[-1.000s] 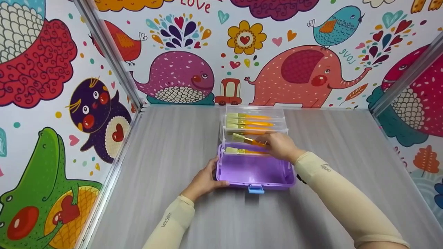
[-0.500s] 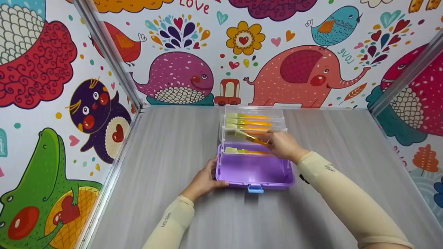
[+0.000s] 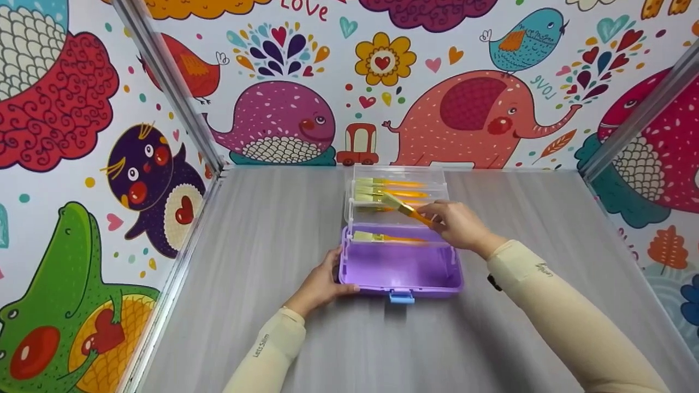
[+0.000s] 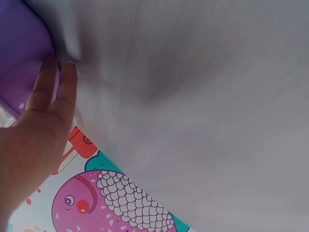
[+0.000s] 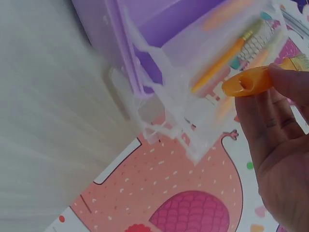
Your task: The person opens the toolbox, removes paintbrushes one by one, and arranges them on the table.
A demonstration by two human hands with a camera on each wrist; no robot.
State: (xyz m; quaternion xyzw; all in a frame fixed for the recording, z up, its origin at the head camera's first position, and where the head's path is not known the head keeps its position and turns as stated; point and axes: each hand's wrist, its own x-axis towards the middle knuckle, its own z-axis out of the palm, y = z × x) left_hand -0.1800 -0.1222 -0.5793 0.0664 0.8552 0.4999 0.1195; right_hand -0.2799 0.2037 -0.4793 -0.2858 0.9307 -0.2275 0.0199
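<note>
My right hand [image 3: 461, 225] pinches a flat paintbrush [image 3: 407, 209] by its orange handle, with the pale bristles pointing up and left. It is lifted above the opened tiers of a purple storage box [image 3: 401, 290]. In the right wrist view the orange handle end [image 5: 248, 82] sticks out between thumb and fingers. My left hand [image 3: 322, 281] holds the box at its front left corner, thumb over the front rim. Its fingers [image 4: 67, 89] lie against the outer side wall. One more paintbrush [image 3: 390, 238] lies in the lowest clear tray.
Several orange-handled paintbrushes [image 3: 393, 192] lie in the upper clear tiers at the back. A blue latch [image 3: 402, 297] hangs from the box front. The grey table [image 3: 262, 229] meets patterned walls at the back and sides.
My right hand has raised the paintbrush out of the middle tray, moving right and slightly up while tilting it more steeply. The left hand stays at the box corner.
</note>
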